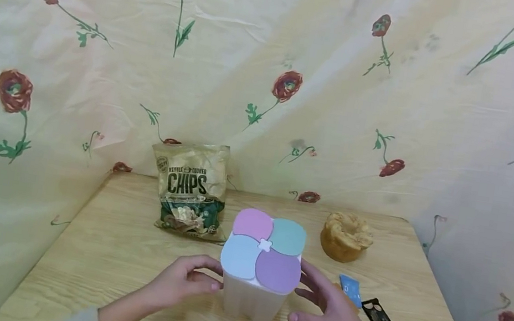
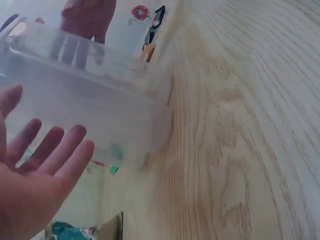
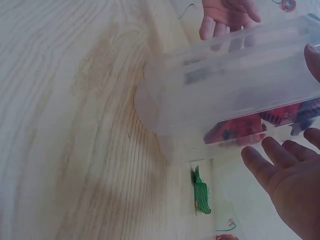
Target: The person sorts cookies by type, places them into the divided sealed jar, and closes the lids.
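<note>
Between the two hands stands a tall translucent plastic container (image 1: 249, 300) with a lid (image 1: 277, 270) of pink, teal, light blue and purple petals. My left hand (image 1: 185, 279) is at its left side, fingers loosely spread along the wall just below the lid. On the opposite side, my right hand (image 1: 333, 314) has its thumb apart and its fingers extended beside the container. Neither hand's fingers curl round it. In the right wrist view, red packaging (image 3: 240, 130) shows at the container's wall; whether it lies inside or behind, I cannot tell.
A chips bag (image 1: 192, 189) stands at the back left of the wooden table (image 1: 124, 235). Back right is a ring-shaped bread (image 1: 345, 242). By my right hand lie a blue sachet (image 1: 351, 290) and black packets (image 1: 379, 315). A green packet (image 3: 201, 196) lies beyond the container.
</note>
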A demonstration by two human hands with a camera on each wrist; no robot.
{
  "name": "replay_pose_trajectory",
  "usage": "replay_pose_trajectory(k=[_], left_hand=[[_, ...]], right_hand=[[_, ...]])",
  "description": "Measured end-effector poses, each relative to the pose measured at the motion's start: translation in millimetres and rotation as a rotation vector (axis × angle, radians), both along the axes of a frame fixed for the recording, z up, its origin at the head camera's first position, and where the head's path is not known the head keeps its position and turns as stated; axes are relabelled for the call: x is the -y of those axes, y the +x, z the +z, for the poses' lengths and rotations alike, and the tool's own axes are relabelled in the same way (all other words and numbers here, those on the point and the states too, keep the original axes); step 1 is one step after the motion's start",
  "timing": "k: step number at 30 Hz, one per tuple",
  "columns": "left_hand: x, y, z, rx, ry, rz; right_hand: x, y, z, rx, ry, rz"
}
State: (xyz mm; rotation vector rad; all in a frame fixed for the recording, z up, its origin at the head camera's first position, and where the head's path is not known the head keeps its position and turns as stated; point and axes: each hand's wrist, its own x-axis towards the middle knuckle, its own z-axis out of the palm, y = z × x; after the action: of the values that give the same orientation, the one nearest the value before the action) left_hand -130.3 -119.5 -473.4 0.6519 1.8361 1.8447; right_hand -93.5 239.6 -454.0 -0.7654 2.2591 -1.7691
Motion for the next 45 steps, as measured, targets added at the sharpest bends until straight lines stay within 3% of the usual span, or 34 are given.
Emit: replay_pose_trajectory(k=[5,13,17,24,28,31,39,45], left_hand=[[-7,0.6,-0.6,-0.055,-0.038,0.069],[-12,-5.7,2.3,-0.154,-0.175,0.167],[-11,-11.3,1.3,-0.218,-0.219,0.145],[-8,-15.8,5.7,-0.222,-0.248,0.093],[-2,-19.3,22.4,-0.266,-0.250,0.069],[4,-23.2,39.3,-0.345,-0.213,0.070],[4,-25.7,87.7,-0.499,-0.234,0.078],[-9,-24.3,111.4,-0.563,-0.301,0.058]], right_hand=[[3,-7.4,-0.5,0.006,0.020,0.004],[2,-16.6,1.0,-0.028,-0.017,0.048],[5,-16.7,-0.2,-0.034,0.004,0.009],[7,-15.7,0.8,0.000,0.040,-0.031],[4,-13.8,7.6,-0.027,0.063,-0.020],[-2,-10.7,17.2,-0.054,0.104,-0.028],[-13,-6.1,54.7,-0.279,0.201,-0.078],[-11,-2.9,82.4,-0.406,0.232,-0.082]])
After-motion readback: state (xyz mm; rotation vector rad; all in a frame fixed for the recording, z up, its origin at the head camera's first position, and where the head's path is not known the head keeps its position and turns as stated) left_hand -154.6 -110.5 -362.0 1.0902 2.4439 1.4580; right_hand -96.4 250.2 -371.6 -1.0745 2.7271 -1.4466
